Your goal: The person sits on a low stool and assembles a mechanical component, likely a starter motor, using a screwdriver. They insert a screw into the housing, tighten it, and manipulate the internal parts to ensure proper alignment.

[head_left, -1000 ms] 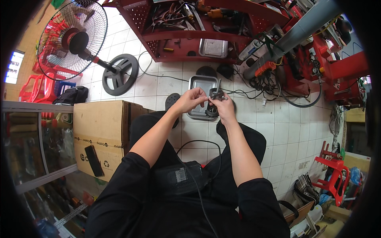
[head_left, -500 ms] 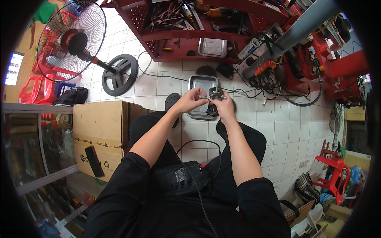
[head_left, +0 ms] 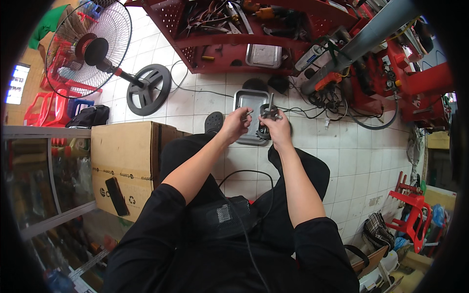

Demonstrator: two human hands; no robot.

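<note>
My right hand (head_left: 278, 131) grips a dark metal machine part with a shaft (head_left: 271, 101) sticking up from it. Toothed, gear-like edges show at the part's lower side, partly behind my fingers. My left hand (head_left: 235, 126) is closed in a pinch on a small silvery metal piece (head_left: 248, 113), a short gap to the left of the machine part; its exact kind is too small to tell. Beneath both hands a shallow metal tray (head_left: 238, 100) rests on the tiled floor.
A red tool cart (head_left: 220, 41) with pliers and other tools stands ahead. To the left are a cardboard box (head_left: 122, 151) with a phone (head_left: 117, 196) on it and a standing fan (head_left: 95, 51). Cables (head_left: 317, 110) and a grey pipe (head_left: 361, 44) lie to the right.
My left hand has drawn back slightly from the machine part with the small metal piece in its fingers. The right hand keeps its hold, nearly in place.
</note>
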